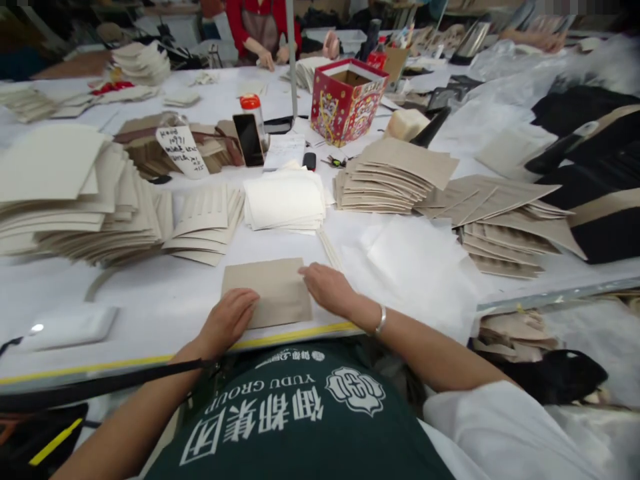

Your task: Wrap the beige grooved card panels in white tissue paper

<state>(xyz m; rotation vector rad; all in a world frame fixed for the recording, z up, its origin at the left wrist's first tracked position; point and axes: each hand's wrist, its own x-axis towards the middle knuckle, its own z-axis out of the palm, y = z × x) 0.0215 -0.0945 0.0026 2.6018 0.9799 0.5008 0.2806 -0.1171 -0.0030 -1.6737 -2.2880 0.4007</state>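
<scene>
A flat beige panel (273,290) lies on the white table (165,307) near its front edge. My left hand (233,317) rests at the panel's left side, with its fingers pressed together on the surface. At the upper right corner of the panel, my right hand (327,287) has its thumb and fingertips pinched at the edge. Just beyond the panel sits a stack of white sheets (285,200), and thin pale strips (330,250) lie to the right of it.
Piles of beige pieces (120,213) stand at the left, more stacks (395,173) at the right. Translucent white sheets (415,267) lie beside my right arm. Farther back are a phone (248,140), a red box (347,100) and a person in red (263,33).
</scene>
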